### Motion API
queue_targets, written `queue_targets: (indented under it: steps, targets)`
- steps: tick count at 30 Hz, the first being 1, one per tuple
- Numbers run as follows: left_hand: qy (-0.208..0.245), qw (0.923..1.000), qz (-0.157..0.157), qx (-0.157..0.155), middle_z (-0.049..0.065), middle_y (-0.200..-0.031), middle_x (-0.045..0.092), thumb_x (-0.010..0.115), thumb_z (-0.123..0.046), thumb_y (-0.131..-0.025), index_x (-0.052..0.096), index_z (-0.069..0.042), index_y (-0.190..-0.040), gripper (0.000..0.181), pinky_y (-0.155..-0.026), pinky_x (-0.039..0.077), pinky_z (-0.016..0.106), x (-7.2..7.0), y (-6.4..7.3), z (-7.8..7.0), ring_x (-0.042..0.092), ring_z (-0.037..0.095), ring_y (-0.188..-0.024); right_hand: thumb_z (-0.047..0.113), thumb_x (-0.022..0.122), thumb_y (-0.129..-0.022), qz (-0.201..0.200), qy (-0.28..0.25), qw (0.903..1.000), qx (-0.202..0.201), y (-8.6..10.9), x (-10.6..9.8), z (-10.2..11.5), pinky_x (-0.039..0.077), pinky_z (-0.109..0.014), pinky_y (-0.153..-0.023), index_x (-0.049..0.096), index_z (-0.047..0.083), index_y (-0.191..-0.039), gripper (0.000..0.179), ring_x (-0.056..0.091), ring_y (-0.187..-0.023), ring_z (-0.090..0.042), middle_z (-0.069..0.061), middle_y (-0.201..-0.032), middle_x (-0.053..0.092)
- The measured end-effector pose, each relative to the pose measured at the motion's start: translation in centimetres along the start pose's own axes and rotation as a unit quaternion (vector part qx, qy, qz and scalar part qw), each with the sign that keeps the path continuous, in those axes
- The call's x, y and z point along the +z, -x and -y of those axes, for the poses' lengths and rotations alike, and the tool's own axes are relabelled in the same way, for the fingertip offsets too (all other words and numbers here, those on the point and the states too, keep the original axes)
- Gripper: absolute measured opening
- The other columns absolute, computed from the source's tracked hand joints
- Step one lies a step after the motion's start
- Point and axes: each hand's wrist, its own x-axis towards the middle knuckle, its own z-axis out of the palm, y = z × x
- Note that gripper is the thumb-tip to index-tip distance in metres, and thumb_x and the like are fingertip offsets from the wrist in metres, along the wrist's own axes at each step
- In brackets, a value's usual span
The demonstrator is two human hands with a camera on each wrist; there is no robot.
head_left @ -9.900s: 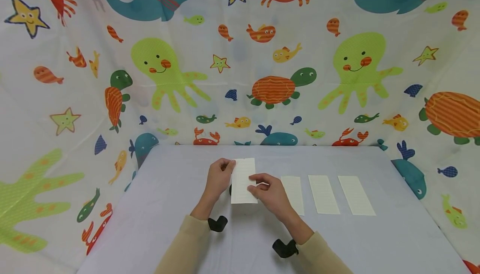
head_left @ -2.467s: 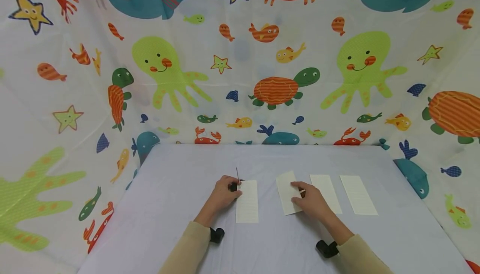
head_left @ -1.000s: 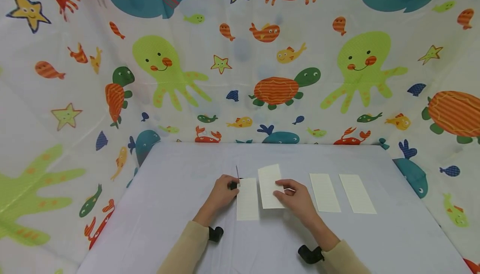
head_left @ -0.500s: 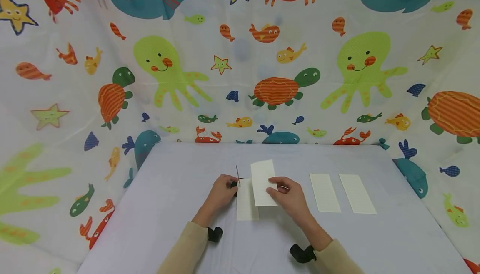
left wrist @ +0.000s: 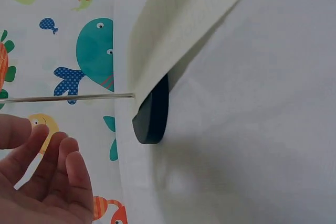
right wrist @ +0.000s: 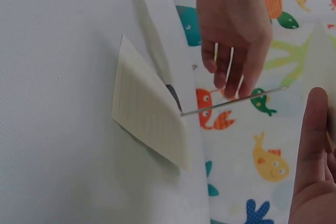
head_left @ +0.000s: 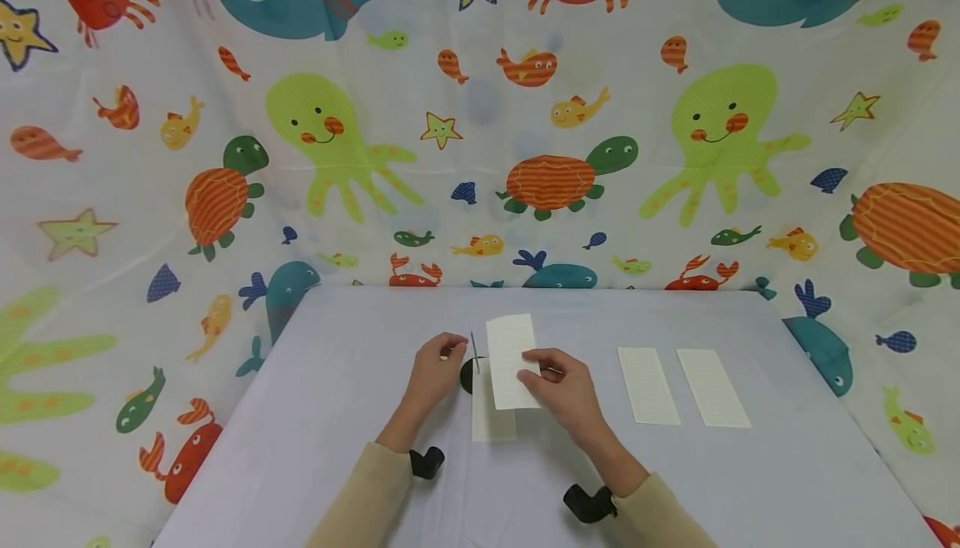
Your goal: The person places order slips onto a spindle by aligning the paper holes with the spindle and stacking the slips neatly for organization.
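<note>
A lined paper sheet [head_left: 510, 365] hangs in the air over the middle of the tabletop [head_left: 300, 415], nearer its far edge than its near one, just right of a thin upright spike [left wrist: 68, 98]. The right hand [head_left: 567, 392] pinches the sheet's right edge between thumb and fingers. The left hand [head_left: 432, 377] is beside the spike on its left, fingers loosely bent, thumb apart from them, holding nothing. At the spike's foot, a lower sheet [head_left: 492, 425] lies partly over the round black base [left wrist: 151, 116], the spike rising at its far left corner. Toward the tabletop's right edge, two loose sheets [head_left: 648, 386] lie flat side by side. Past the far edge hangs a sea-animal cloth [head_left: 450, 177]. Beige sleeves [head_left: 367, 485] reach in from the near edge, a black device [head_left: 427, 463] at each wrist.
</note>
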Motion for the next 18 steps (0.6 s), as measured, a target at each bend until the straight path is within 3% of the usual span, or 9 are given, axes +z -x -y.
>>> queue_targets:
  steps: [7,13,18]
  targets:
    - [0.035,0.9992,-0.011,-0.012,0.005,-0.107,0.07,0.054,-0.023,-0.105,0.071,-0.009,-0.114,0.024,-0.084,0.053,0.041,-0.7,-0.4,-1.3,0.064,0.021,-0.097,0.013,0.082,-0.087,0.0,-0.004,1.0,0.003,-0.4,0.8,0.4,0.052,-0.02,-0.075,0.074,0.011,-0.113,0.027,0.056,-0.092,-0.024,-0.007,-0.114,0.066]
    - [0.098,0.995,-0.015,-0.002,0.011,-0.104,0.07,0.052,-0.023,-0.107,0.071,-0.003,-0.113,0.028,-0.084,0.055,0.039,-1.1,-0.9,-2.7,0.066,0.023,-0.093,0.015,0.082,-0.087,0.007,-0.012,0.9999,0.006,-0.6,1.5,1.0,0.051,-0.02,-0.074,0.074,0.011,-0.114,0.028,0.055,-0.091,-0.023,-0.007,-0.111,0.065]
    - [0.116,0.9931,-0.016,-0.01,0.014,-0.102,0.07,0.054,-0.027,-0.107,0.071,-0.002,-0.111,0.031,-0.084,0.055,0.035,-1.3,-1.4,-3.5,0.065,0.025,-0.091,0.016,0.081,-0.088,0.014,-0.017,0.9998,-0.003,-0.7,2.0,1.1,0.052,-0.02,-0.074,0.073,0.011,-0.115,0.028,0.056,-0.09,-0.023,-0.007,-0.11,0.065]
